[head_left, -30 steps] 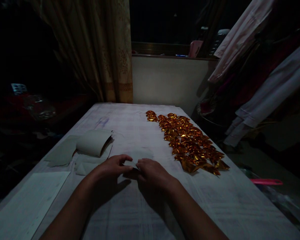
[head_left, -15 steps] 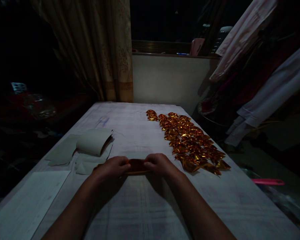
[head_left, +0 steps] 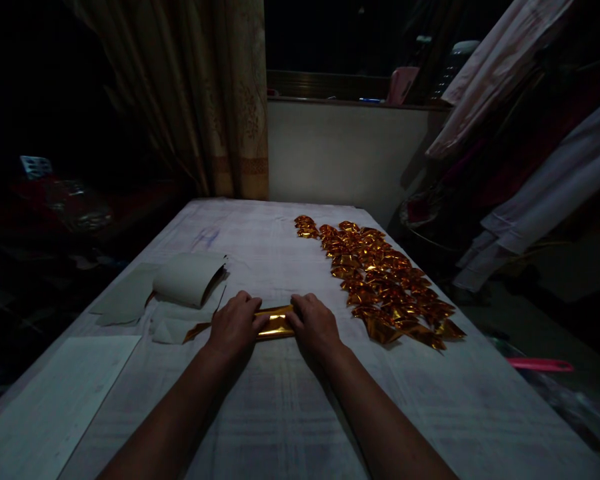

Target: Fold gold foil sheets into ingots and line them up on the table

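Note:
A strip of shiny gold foil paper [head_left: 276, 323] lies folded flat on the tablecloth between my hands. My left hand [head_left: 237, 323] grips its left end, with the thumb on top. At the opposite end my right hand [head_left: 314, 323] pinches it, fingers closed. Folded gold foil pieces [head_left: 375, 277] are spread in rows to the right. Left of my left hand lie pale paper sheets with gold undersides, one of them a curled sheet [head_left: 187, 280].
A white sheet [head_left: 60, 400] covers the table's left front. The table [head_left: 290, 427] has a checked cloth. Curtains [head_left: 235, 100] hang behind, clothes [head_left: 555, 180] hang at the right, and a pink handle [head_left: 540, 365] shows beyond the right edge.
My hands have turned knuckles-up and pressed the foil strip down onto the table. Its gold face now catches light. The view has tilted slightly.

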A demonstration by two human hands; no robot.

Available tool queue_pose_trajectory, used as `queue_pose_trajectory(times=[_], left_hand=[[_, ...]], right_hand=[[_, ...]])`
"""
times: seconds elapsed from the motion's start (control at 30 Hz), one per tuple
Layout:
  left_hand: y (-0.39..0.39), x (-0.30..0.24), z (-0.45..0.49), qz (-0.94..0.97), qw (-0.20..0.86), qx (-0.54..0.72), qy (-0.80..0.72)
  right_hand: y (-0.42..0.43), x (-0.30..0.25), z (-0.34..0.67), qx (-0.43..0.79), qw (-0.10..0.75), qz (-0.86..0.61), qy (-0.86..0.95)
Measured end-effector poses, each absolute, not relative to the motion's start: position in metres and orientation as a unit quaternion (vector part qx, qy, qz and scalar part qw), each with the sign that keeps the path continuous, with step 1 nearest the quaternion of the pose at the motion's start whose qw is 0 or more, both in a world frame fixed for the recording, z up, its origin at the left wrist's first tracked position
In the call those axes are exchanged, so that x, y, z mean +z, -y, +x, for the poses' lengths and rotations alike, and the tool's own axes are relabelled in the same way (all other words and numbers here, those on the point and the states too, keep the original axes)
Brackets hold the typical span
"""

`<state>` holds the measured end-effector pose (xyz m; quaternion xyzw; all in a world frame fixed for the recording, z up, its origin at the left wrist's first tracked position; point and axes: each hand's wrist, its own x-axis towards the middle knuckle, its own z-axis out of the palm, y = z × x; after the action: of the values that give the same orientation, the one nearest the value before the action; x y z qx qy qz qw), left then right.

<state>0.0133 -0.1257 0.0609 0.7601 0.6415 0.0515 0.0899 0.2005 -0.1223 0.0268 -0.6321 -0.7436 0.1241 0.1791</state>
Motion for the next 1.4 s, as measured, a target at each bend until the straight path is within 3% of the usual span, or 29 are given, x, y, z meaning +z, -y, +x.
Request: queue_pose_trajectory(times=[0.27, 0.5, 0.8, 1.1, 1.4], left_hand=[[0.123, 0.055, 0.01, 0.775, 0.115, 0.098, -0.614], [0.121, 0.054, 0.009, 0.772, 0.167, 0.112, -0.603], [0.109, 0.046, -0.002, 0.698, 0.295, 0.204, -0.62], [0.11, 0.052, 0.0, 0.688, 0.305, 0.214, -0.623], [0.111, 0.052, -0.001, 0.692, 0.29, 0.2, -0.63]], right_hand=[[0.125, 0.031, 0.2, 0.123, 0.17, -0.627, 0.75], [0.116, 0.024, 0.211, 0.226, 0.257, -0.609, 0.715], [0.102, 0.013, 0.219, 0.315, 0.296, -0.591, 0.681], [0.103, 0.017, 0.222, 0.329, 0.309, -0.572, 0.685], [0.107, 0.025, 0.221, 0.293, 0.269, -0.579, 0.711]])
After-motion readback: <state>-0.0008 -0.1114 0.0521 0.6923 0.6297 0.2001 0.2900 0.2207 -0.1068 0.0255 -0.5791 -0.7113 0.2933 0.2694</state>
